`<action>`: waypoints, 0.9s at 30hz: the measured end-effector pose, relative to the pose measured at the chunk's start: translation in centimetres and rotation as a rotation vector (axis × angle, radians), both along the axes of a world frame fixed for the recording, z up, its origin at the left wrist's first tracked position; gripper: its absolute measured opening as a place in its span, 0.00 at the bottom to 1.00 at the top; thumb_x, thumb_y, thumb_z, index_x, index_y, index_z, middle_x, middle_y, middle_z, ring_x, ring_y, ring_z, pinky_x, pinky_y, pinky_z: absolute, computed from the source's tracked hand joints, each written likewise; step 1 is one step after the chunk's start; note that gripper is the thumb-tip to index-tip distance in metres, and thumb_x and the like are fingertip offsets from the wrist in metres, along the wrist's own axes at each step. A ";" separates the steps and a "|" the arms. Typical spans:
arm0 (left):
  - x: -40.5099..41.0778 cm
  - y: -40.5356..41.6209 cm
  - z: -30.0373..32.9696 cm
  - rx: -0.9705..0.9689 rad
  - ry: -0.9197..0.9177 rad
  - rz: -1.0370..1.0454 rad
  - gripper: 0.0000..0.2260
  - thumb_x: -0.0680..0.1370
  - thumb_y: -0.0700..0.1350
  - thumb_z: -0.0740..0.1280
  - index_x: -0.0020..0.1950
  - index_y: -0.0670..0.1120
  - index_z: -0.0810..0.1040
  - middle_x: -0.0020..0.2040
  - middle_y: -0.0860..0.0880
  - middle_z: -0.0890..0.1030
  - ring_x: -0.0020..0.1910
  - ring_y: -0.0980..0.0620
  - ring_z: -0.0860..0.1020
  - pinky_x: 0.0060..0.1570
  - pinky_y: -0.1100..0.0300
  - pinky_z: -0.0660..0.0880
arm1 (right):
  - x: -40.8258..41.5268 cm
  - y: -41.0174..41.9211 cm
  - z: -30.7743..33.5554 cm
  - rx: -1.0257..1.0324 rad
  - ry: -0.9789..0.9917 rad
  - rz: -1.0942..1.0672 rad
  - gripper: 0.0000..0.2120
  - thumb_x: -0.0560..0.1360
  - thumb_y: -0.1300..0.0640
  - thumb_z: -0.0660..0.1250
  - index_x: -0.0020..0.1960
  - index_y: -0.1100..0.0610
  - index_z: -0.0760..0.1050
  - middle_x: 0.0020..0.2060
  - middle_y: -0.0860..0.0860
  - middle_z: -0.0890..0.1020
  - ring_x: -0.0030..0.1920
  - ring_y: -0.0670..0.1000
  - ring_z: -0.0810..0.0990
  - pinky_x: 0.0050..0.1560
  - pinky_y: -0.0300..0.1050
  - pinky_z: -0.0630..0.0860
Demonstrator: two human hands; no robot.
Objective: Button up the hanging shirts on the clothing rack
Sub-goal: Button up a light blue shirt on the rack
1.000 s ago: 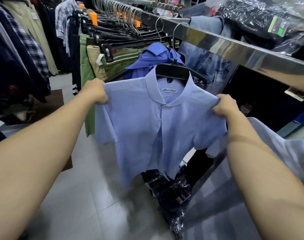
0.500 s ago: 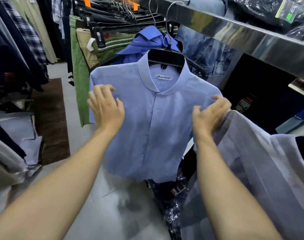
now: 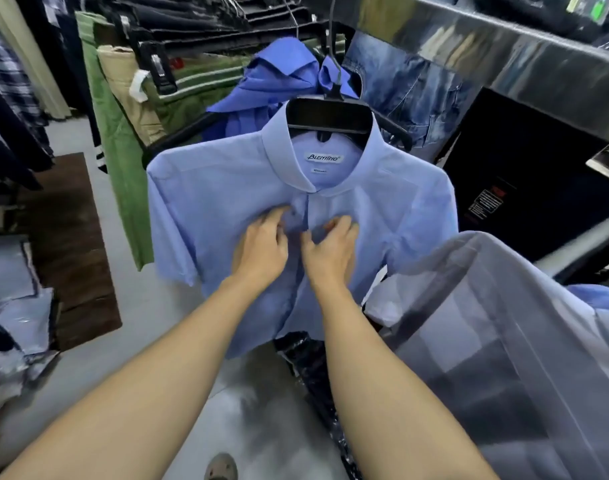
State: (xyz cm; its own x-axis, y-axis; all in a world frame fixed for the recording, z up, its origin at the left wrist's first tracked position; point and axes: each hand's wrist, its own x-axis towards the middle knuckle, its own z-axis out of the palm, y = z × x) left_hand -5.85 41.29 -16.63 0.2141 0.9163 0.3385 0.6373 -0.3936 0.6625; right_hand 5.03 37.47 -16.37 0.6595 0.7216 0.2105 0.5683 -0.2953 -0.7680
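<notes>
A light blue short-sleeved shirt (image 3: 199,202) hangs on a black hanger (image 3: 327,116) from the metal rack rail (image 3: 503,53), front towards me. My left hand (image 3: 261,247) and my right hand (image 3: 330,251) meet at the shirt's front placket, just below the collar. Each hand pinches the fabric edge on its side of the opening. A small button shows near my left fingertips. A darker blue shirt (image 3: 282,77) hangs right behind it.
A pale grey-blue shirt (image 3: 503,341) hangs close at the right, against my right forearm. Green and tan trousers (image 3: 123,150) hang to the left. Jeans (image 3: 410,84) hang behind. A brown mat (image 3: 71,244) and plastic-wrapped packs (image 3: 316,358) lie on the grey floor.
My hands let go of the shirt's shoulders, came inward and now pinch the placket below the collar. The camera has tilted down and moved nearer.
</notes>
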 end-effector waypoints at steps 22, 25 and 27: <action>4.9 -0.1 1.8 -0.171 -0.465 0.238 0.05 0.76 0.44 0.69 0.41 0.47 0.82 0.39 0.50 0.84 0.41 0.47 0.82 0.43 0.56 0.76 | 0.5 -2.1 -0.6 0.181 0.200 0.008 0.04 0.75 0.60 0.66 0.43 0.56 0.78 0.39 0.50 0.80 0.40 0.48 0.78 0.46 0.47 0.76; 4.0 -1.6 1.4 -0.175 -0.478 0.198 0.04 0.76 0.42 0.69 0.41 0.48 0.79 0.36 0.55 0.81 0.38 0.52 0.80 0.42 0.58 0.76 | 0.3 -3.1 -0.3 0.218 0.290 0.046 0.03 0.75 0.59 0.68 0.44 0.54 0.79 0.38 0.47 0.82 0.40 0.45 0.80 0.44 0.42 0.77; 3.1 -3.2 0.8 -0.174 -0.457 0.126 0.05 0.77 0.41 0.68 0.42 0.48 0.78 0.37 0.57 0.81 0.38 0.57 0.79 0.42 0.64 0.74 | 0.1 -3.6 -0.2 0.225 0.316 0.085 0.03 0.75 0.60 0.68 0.43 0.55 0.80 0.39 0.48 0.83 0.41 0.46 0.80 0.45 0.40 0.76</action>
